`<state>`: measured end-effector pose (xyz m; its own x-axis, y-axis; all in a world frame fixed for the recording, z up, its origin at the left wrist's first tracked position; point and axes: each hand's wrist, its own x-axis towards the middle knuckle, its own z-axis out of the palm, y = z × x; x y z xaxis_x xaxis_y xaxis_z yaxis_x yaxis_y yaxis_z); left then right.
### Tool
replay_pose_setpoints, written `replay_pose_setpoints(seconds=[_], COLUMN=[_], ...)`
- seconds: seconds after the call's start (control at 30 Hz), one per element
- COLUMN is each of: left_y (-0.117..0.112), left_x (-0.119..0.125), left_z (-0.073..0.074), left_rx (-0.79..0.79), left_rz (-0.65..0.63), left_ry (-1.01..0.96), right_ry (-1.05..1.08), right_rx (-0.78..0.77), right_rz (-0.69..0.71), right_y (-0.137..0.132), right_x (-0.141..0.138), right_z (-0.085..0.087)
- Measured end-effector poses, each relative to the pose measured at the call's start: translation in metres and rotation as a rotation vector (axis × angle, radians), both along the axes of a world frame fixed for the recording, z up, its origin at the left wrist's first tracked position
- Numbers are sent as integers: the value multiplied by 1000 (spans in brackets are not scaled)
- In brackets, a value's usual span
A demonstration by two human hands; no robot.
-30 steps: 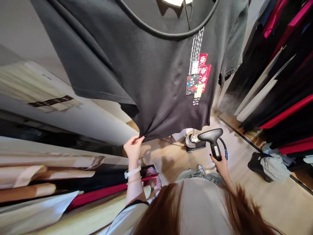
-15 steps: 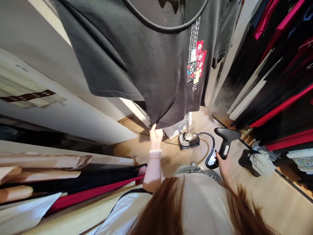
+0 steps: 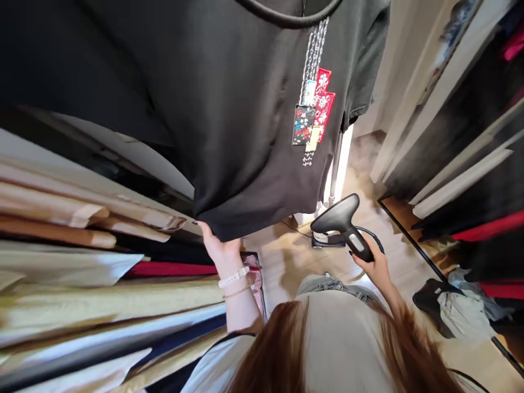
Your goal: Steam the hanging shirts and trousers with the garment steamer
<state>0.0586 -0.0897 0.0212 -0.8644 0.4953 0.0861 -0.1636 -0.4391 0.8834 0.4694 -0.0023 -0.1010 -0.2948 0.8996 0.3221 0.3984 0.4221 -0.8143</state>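
Pulled further left than in the earlier frame, the hem of the black scoop-neck T-shirt (image 3: 237, 120) has spread out, and the steamer head (image 3: 333, 214) has come closer to it. At far left, folded garments (image 3: 135, 297) hang in a row. Next comes the left hand (image 3: 224, 250), at the hem's lower corner; its fingers go behind the cloth, so I cannot tell how tightly they grip. The T-shirt hangs in front of the person, embroidered patches (image 3: 305, 125) on its chest. Just below the hem's right end, the right hand (image 3: 373, 263) is wrapped around the steamer head's handle, nozzle tilted up; contact with the cloth cannot be judged. Behind it, the steamer base (image 3: 338, 240) stands on the floor. Further right are dark hanging clothes (image 3: 495, 232) and a crumpled heap (image 3: 462, 311). Steam could scald the left hand if the nozzle swung that way, and a slack hem could crease.
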Motion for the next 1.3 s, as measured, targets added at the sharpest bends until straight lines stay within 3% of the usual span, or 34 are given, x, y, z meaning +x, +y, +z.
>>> replay_pose_setpoints(seconds=[0.07, 0.2, 0.27, 0.37, 0.6, 0.77, 0.87, 0.97, 1.13, 1.3], left_y=[-18, -47, -60, -76, -106, -130, -139, -146, -158, -168], left_x=[0, -3, -4, 0, 16, 27, 38, 49, 67, 78], left_z=[7, 23, 33, 47, 64, 75, 82, 86, 92, 101], left_rx=[14, -146, -233, -253, -316, -310, -270, -239, -260, -221], left_rz=[212, 910, 1095, 1224, 1329, 1322, 1301, 1269, 1247, 1244], left_ry=[85, 402, 534, 647, 690, 766, 781, 787, 773, 758], right_ry=[-93, -235, -268, -252, -137, -71, -48, -41, -81, -153], right_rx=[107, 297, 373, 471, 558, 547, 524, 498, 482, 507], right_rz=[154, 341, 411, 454, 343, 267, 268, 299, 391, 560], right_y=[13, 39, 50, 64, 78, 68, 60, 53, 46, 50], right_x=[-6, -26, -37, -52, -84, -96, -99, -102, -108, -117], right_z=[18, 52, 64, 79, 123, 152, 161, 161, 143, 131])
